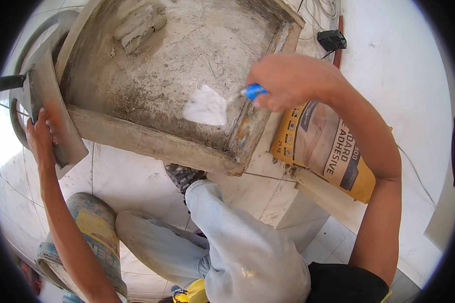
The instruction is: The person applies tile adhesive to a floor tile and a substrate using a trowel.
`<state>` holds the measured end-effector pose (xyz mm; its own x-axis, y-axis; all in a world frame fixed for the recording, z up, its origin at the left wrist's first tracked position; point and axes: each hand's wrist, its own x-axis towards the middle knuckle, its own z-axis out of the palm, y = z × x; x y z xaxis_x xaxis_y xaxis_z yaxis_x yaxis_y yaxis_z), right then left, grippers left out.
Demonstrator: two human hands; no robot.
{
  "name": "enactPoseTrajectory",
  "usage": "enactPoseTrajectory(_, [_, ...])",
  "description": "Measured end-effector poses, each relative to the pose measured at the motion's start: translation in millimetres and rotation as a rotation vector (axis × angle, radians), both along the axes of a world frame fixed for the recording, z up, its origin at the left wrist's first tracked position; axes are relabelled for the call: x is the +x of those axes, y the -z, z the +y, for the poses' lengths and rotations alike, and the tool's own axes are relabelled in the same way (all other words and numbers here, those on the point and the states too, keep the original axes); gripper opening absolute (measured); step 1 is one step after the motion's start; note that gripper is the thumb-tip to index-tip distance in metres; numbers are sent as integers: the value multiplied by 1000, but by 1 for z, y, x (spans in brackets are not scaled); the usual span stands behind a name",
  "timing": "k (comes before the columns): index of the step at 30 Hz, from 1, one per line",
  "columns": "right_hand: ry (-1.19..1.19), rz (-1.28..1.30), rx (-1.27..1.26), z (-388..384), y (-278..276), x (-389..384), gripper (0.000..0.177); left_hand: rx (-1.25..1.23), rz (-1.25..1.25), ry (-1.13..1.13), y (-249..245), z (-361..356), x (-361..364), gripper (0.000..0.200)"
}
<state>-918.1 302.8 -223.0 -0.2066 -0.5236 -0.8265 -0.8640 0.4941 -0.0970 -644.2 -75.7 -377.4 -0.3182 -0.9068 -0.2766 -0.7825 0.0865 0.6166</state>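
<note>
Blue-handled, a white-smeared scraper (215,107) hangs over the crusted tray (151,141), right hand (290,83) fingers curled round it; left hand (41,136) fingers clasp a flat metal trowel (55,101). The yellow bag (316,144) reads "ADHESIVE", "25 kg".

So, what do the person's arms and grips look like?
Both the left grip and right grip are ungloved, with no cables, watch or markings that I can make out. The left arm is bare as far as it shows. The right arm is bare up to a black sleeve with yellow at its edge.
</note>
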Motion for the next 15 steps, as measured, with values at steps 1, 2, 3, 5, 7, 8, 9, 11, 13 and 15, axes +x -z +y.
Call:
enactPoseTrajectory(1, [17,-20,86,8,-7,6,21,4,3,-12,1,-1,1,35])
enactPoseTrajectory(2, [37,-38,171,14,-13,12,21,-16,-28,-2,3,-1,2,37])
enactPoseTrajectory(3, [27,-30,175,21,-15,18,21,-36,-57,7,4,-2,2,39])
enactPoseTrajectory(5, [-89,26,296,35,-12,26,22,-35,-86,13,4,-5,2,41])
enactPoseTrajectory(7, [-115,77,281,43,-8,23,23,-37,-114,17,11,-8,3,44])
enactPoseTrajectory(8, [-127,109,258,45,-8,22,26,-103,-96,9,17,-10,4,46])
enactPoseTrajectory(9, [-128,110,260,42,-9,15,26,-170,-81,9,21,-12,6,48])
enactPoseTrajectory(11, [-92,327,304,28,-11,-10,30,-145,-94,20,11,-5,3,50])
enactPoseTrajectory(13, [-158,395,246,27,-15,-20,30,-116,-106,23,8,-8,2,52])
enactPoseTrajectory(15, [-200,440,224,21,-25,-17,29,-95,-135,70,16,-15,6,53])
